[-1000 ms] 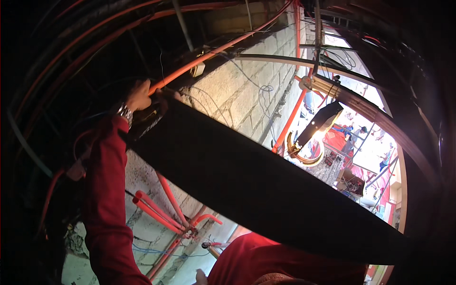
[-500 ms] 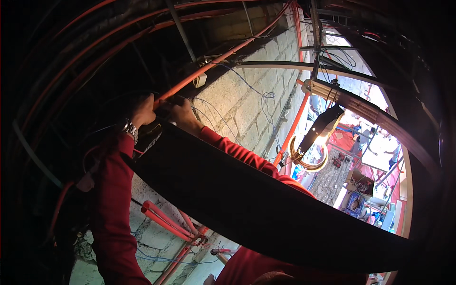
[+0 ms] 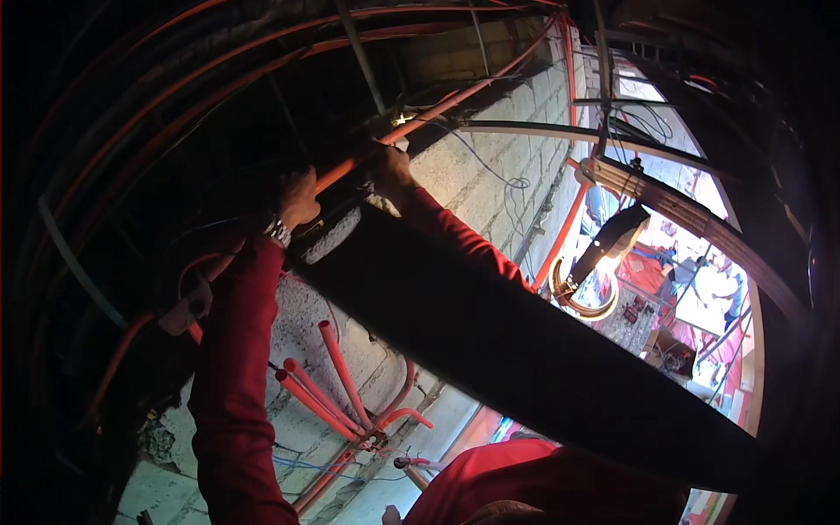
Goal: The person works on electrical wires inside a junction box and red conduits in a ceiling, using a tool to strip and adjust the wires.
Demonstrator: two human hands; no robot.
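A long orange conduit pipe [image 3: 446, 108] slants from the upper right down to my hands. Around its lower end my left hand [image 3: 299, 201] is closed, with a wristwatch at the wrist. My right hand [image 3: 395, 175] is curled against the pipe's underside farther up, its fingertips partly in shadow. Close by that hand is a small pale box-like piece [image 3: 401, 143], partly hidden by the pipe. Beneath both hands a broad dark beam [image 3: 525, 341] crosses the view, passing over part of my right arm.
Several cut orange pipes [image 3: 328, 398] stick out below the beam by the block wall [image 3: 486, 171]. A lit lamp [image 3: 608, 262] hangs at the right beside a coiled ring [image 3: 582, 306] and a wooden bar [image 3: 674, 206]. Far below are a cluttered floor and a person [image 3: 733, 293].
My right hand has shifted up along the pipe, away from my left hand. The view has turned, so most things sit farther right and more pipes show under the beam.
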